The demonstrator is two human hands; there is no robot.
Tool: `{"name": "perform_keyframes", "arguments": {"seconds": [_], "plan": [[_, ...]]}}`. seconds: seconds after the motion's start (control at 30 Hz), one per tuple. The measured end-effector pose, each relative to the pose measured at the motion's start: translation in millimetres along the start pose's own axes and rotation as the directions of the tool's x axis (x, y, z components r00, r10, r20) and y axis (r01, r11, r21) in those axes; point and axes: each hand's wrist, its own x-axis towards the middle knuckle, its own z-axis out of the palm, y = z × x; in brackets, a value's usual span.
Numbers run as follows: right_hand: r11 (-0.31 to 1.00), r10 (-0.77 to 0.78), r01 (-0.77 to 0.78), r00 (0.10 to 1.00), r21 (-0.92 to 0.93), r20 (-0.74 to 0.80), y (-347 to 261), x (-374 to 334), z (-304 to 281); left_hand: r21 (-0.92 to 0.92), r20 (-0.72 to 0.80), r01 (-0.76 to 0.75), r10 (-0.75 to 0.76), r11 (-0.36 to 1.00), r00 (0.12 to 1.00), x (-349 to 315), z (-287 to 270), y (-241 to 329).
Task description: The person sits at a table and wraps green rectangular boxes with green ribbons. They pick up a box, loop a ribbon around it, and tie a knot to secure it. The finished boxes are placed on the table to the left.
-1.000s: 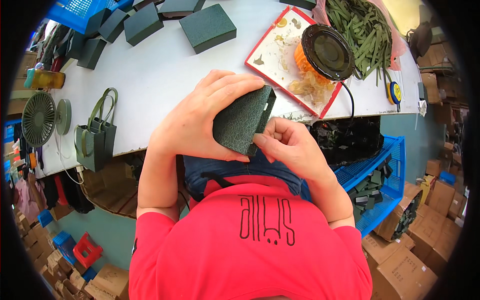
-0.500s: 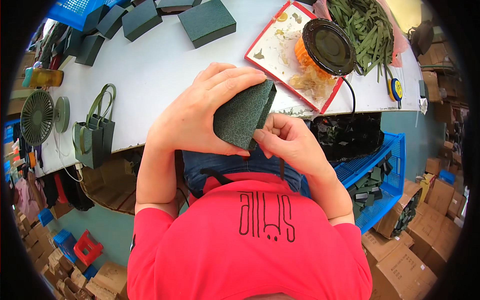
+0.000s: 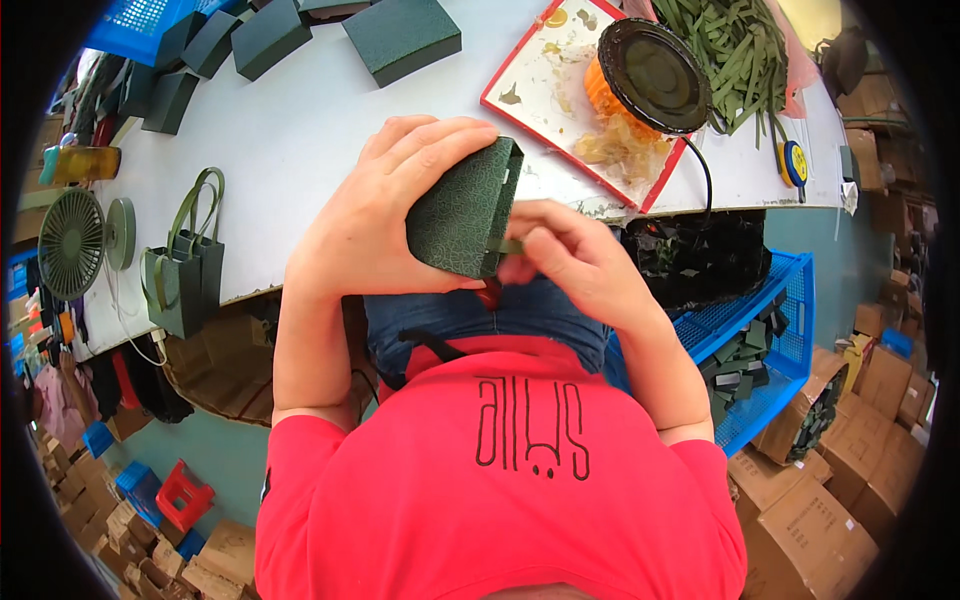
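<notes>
A: Left hand [image 3: 375,225] is wrapped over the dark green box [image 3: 462,210], fingers curled across its top face, thumb hidden underneath. The box hangs just past the near edge of the counter [image 3: 300,130], over the person's lap.

B: And the right hand [image 3: 575,255]?

A: Pressed together at the fingertips, pinching a thin green strip [image 3: 508,246] right at the box's lower right corner. The right hand sits immediately to the right of the box, touching it through that strip.

B: How does the box lie?

A: Tilted. Its long axis runs from the lower left, near the left palm, up to the right toward the red tray [image 3: 560,95]. The open edge faces the right hand, so that hand is the nearer one to the working side; the left only steadies the closed side.

B: Anything crowding them?

A: Not close. The round black lid [image 3: 655,75] sits on the tray beyond, a pile of green strips [image 3: 735,50] lies farther right, and more green boxes [image 3: 400,35] rest at the far side of the counter. A small green bag [image 3: 185,270] stands well off to the left.
</notes>
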Motion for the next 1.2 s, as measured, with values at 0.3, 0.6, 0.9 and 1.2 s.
{"name": "perform_keyframes", "arguments": {"seconds": [0.3,0.6,0.9,1.2], "plan": [[0.955,-0.232,0.237,0.971,-0.176,0.05,7,-49,-9,0.059,-0.142,-0.035,0.043,0.998,0.989,6,9,6],[0.734,-0.394,0.299,0.919,-0.609,-0.023,-5,-7,-7,0.132,-0.058,-0.065,0.073,0.989,0.996,11,15,18],[0.863,-0.394,0.291,0.899,-0.413,-0.189,2,-16,-11,0.158,-0.132,0.021,0.0,0.987,0.991,7,18,14],[0.976,0.209,-0.198,0.966,-0.086,0.149,17,-41,-11,0.059,-0.206,-0.049,0.06,0.997,0.977,11,28,18]]}}
